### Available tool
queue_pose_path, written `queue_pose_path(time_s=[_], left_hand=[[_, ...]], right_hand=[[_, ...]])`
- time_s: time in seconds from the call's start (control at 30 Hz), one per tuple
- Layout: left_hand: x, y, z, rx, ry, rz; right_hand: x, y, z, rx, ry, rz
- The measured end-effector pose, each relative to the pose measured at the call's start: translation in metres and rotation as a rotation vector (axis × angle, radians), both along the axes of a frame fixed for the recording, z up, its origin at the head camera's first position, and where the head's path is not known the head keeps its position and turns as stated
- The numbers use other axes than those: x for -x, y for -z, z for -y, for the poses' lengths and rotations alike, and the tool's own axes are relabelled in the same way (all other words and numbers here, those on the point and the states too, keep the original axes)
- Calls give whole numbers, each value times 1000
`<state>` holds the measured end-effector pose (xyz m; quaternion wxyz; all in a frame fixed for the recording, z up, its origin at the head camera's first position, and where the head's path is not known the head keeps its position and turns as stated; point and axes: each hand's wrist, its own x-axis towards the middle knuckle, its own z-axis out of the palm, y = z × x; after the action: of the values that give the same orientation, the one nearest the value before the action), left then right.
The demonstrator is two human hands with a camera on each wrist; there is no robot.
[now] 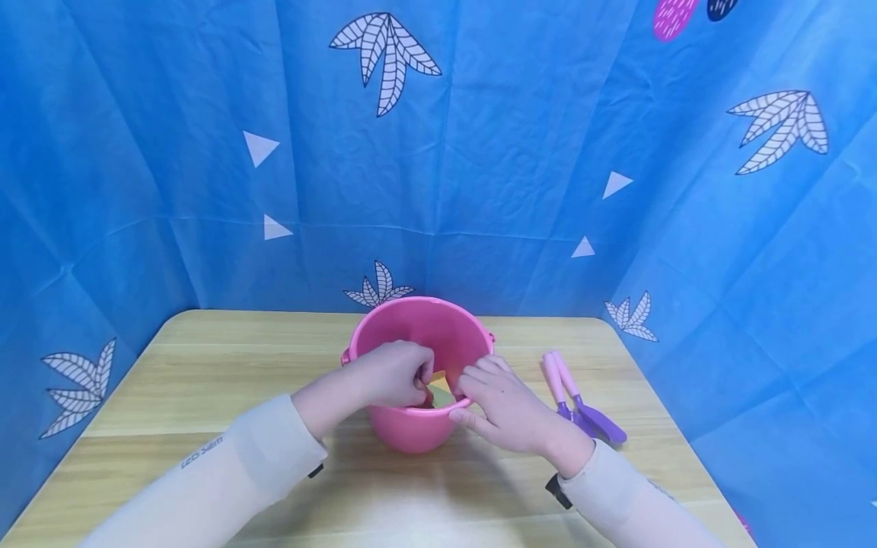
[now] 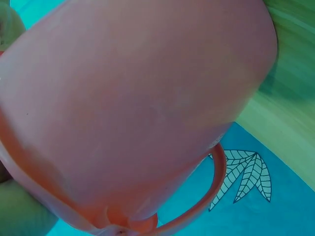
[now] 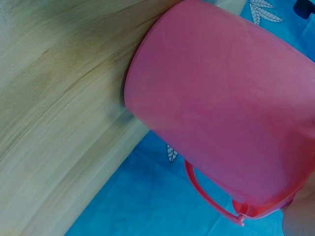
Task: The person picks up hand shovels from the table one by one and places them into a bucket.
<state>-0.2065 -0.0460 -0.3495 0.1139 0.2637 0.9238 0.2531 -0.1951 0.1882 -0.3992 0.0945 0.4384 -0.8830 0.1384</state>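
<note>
A pink bucket (image 1: 414,432) stands on the wooden table, its mouth facing up toward the head camera. My left hand (image 1: 393,373) reaches over the near rim into it, fingers curled about a small red piece (image 1: 428,397) that is mostly hidden. Beside that piece, a pale green piece (image 1: 441,396) and a yellow-orange one (image 1: 439,376) show inside the bucket. With the thumb outside and the fingers inside, my right hand (image 1: 503,403) grips the bucket's near right rim. The bucket's handle (image 3: 206,196) hangs at its far side in the right wrist view.
Two toy garden tools with pink grips and purple heads (image 1: 596,421) lie on the table (image 1: 226,365), right of the bucket near my right forearm. A blue patterned curtain (image 1: 521,190) hangs behind the table and along both sides.
</note>
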Motion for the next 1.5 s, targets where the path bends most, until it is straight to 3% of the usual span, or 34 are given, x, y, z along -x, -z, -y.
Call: queue_pose_path(time_s=[0.2, 0.53, 1.27, 1.5], left_hand=[[0, -2, 1, 43, 23, 18], [0, -4, 1, 96, 8, 59], [-1, -1, 2, 44, -29, 98], [1, 3, 7, -43, -16, 75]], right_hand=[[0, -1, 0, 2, -6, -2], [-1, -1, 1, 8, -13, -8], [-1, -1, 0, 19, -6, -3], [-1, 0, 0, 14, -8, -6]])
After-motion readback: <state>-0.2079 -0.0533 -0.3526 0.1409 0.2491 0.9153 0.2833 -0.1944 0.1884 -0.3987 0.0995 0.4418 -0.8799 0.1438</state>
